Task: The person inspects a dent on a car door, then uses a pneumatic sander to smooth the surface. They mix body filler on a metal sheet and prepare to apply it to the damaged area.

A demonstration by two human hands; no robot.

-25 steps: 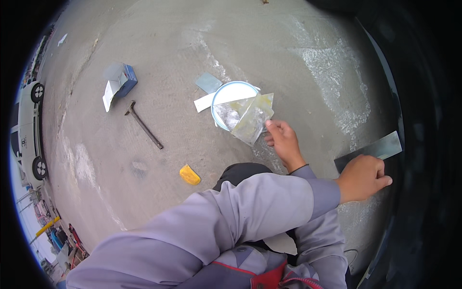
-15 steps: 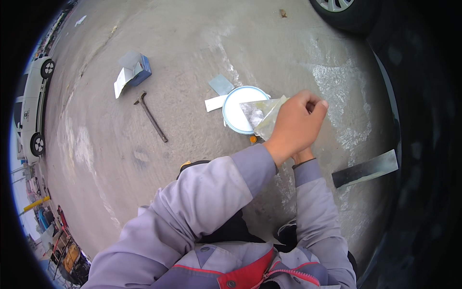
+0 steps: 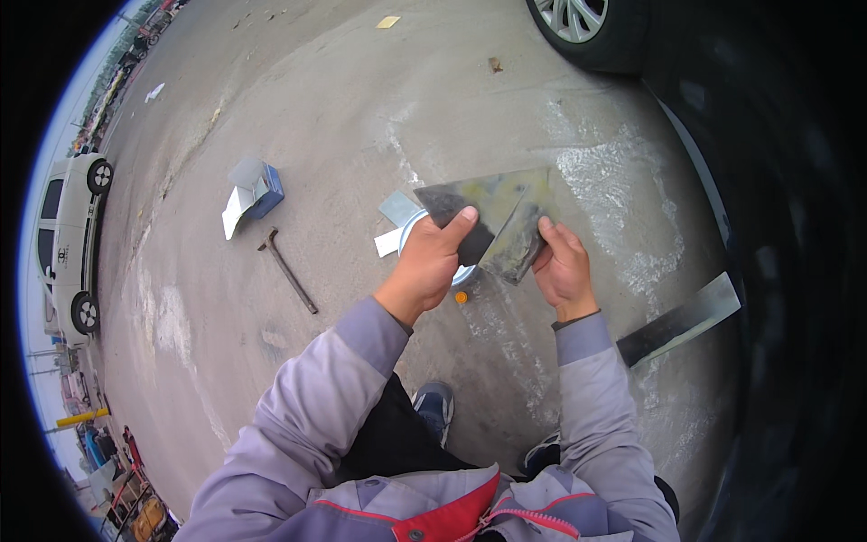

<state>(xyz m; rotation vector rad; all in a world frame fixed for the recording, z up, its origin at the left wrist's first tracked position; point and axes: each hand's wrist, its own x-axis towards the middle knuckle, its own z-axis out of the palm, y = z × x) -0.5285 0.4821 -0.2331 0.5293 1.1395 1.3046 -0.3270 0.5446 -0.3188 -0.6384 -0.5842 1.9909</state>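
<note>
In my left hand [image 3: 426,264], closed with the thumb on top, is a flat putty spreader [image 3: 474,200], dark with yellowish smears. My right hand [image 3: 565,271] pinches a second, similarly smeared spreader [image 3: 513,251] by its right edge. The two plates meet or overlap along a slanting line; whether they touch is hard to tell. Below them stands a round tub [image 3: 466,275] with a pale blue rim, mostly hidden by my left hand and the plates. A small orange cap [image 3: 461,296] lies beside the tub.
A grey sheet [image 3: 398,209] and a white strip [image 3: 387,242] lie left of the tub. Farther left are a hammer [image 3: 291,274] and an opened blue box [image 3: 264,191]. On the right, a long dark-and-pale board [image 3: 679,318] lies near a dark car's wheel [image 3: 587,27]. A white van [image 3: 68,244] stands far left.
My left hand has drawn back left from across my right hand, and the hands are now apart. Both plates now show clearly over the tub. The view has shifted slightly.
</note>
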